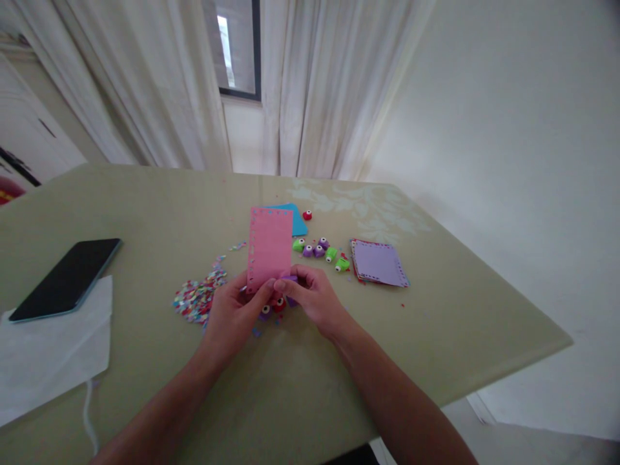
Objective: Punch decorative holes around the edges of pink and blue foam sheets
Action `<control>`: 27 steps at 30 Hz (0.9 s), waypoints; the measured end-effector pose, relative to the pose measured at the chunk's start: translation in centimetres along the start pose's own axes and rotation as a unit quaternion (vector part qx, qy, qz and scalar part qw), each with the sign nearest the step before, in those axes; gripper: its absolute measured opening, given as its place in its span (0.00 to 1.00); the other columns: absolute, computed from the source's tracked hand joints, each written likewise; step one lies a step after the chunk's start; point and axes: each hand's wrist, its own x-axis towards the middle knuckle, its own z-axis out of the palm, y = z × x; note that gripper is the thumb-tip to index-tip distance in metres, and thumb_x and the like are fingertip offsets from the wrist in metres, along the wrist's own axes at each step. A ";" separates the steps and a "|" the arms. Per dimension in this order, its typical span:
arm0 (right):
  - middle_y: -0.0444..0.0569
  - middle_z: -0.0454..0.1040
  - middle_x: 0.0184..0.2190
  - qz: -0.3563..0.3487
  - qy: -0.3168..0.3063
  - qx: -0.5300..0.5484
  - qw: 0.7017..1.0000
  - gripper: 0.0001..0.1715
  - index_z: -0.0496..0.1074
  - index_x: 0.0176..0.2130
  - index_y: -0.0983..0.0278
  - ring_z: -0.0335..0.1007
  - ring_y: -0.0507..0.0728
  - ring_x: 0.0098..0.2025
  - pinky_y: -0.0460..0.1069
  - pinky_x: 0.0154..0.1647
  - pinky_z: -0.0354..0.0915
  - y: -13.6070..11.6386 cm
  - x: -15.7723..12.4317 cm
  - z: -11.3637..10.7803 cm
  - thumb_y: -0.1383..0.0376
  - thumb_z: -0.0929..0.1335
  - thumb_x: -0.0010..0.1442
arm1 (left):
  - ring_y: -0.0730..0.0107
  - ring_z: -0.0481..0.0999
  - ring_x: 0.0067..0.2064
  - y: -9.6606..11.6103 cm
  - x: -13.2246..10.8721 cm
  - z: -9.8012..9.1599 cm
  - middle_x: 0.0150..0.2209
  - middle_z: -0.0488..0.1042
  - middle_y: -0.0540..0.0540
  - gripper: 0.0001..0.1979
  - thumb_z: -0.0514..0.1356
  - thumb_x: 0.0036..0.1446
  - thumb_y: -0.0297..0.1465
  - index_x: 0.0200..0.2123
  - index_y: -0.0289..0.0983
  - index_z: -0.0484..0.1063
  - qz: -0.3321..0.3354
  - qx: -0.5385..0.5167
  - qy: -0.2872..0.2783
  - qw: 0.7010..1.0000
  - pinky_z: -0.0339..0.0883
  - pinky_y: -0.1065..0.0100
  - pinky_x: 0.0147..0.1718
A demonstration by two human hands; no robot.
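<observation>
Here, the left hand (236, 311) pinches a rectangular pink paper card (270, 248) upright in its fingers; the right hand (316, 300), fingers curled, grips a purple plastic punch (291, 301) below. Holes line two edges; the edge above the right fingers looks unpunched.

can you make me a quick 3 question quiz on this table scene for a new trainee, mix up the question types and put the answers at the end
1. What colour is the card held in the left hand?

2. True or false: the phone lies to the left of the confetti pile.

3. Which of these lies to the right of the right hand?
A) a pair of scissors
B) a drinking glass
C) a stack of cards

Key: 1. Pink; 2. True; 3. C
</observation>
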 end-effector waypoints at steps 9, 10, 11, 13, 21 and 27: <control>0.43 0.76 0.30 -0.016 0.110 -0.008 0.994 0.30 0.77 0.42 0.60 0.59 0.51 0.24 0.47 0.25 0.56 0.6 1.4 -2.2 0.42 0.79 0.53 | 0.64 0.83 0.31 0.1 0.4 -0.5 0.32 0.85 0.45 0.21 0.75 0.53 0.48 0.38 0.36 0.83 -0.039 -0.034 0.094 0.994 0.78 0.67 0.32; 0.45 0.77 0.32 -0.034 0.148 -0.056 0.987 0.27 0.76 0.42 0.61 0.64 0.52 0.27 0.48 0.28 0.59 0.7 1.6 -3.0 0.44 0.79 0.54 | 0.64 0.83 0.32 -0.1 0.5 -0.6 0.32 0.85 0.46 0.22 0.75 0.53 0.49 0.39 0.37 0.83 -0.042 -0.038 0.099 0.993 0.78 0.68 0.32; 0.46 0.77 0.32 -0.059 0.185 -0.128 0.973 0.24 0.76 0.40 0.61 0.67 0.54 0.30 0.49 0.31 0.63 0.7 1.8 -3.8 0.47 0.79 0.55 | 0.65 0.83 0.32 -0.2 0.6 -0.7 0.33 0.85 0.46 0.22 0.75 0.54 0.49 0.40 0.37 0.83 -0.042 -0.040 0.100 0.993 0.78 0.68 0.32; 0.49 0.79 0.35 -0.068 0.201 -0.306 0.928 0.16 0.79 0.41 0.62 0.72 0.58 0.36 0.53 0.41 0.68 0.8 2.1 -5.2 0.55 0.78 0.58 | 0.65 0.83 0.32 -0.4 0.7 -0.9 0.33 0.85 0.46 0.21 0.76 0.54 0.48 0.40 0.37 0.83 -0.038 -0.039 0.097 0.994 0.79 0.68 0.33; 0.58 0.78 0.49 -0.097 0.237 -0.500 0.827 0.12 0.81 0.49 0.65 0.74 0.61 0.44 0.56 0.51 0.68 0.2 1.7 -5.6 0.65 0.73 0.66 | 0.64 0.82 0.31 0.0 0.6 -0.7 0.32 0.85 0.46 0.21 0.75 0.54 0.48 0.40 0.37 0.82 -0.023 -0.025 0.089 0.995 0.79 0.67 0.32; 0.45 0.78 0.34 -0.083 -0.092 -0.395 0.910 0.19 0.84 0.43 0.60 0.68 0.55 0.31 0.51 0.36 0.62 -0.5 0.5 -5.3 0.60 0.84 0.52 | 0.62 0.84 0.33 0.1 0.7 -0.8 0.36 0.86 0.44 0.22 0.74 0.54 0.48 0.42 0.36 0.82 -0.025 -0.003 0.097 0.995 0.79 0.65 0.34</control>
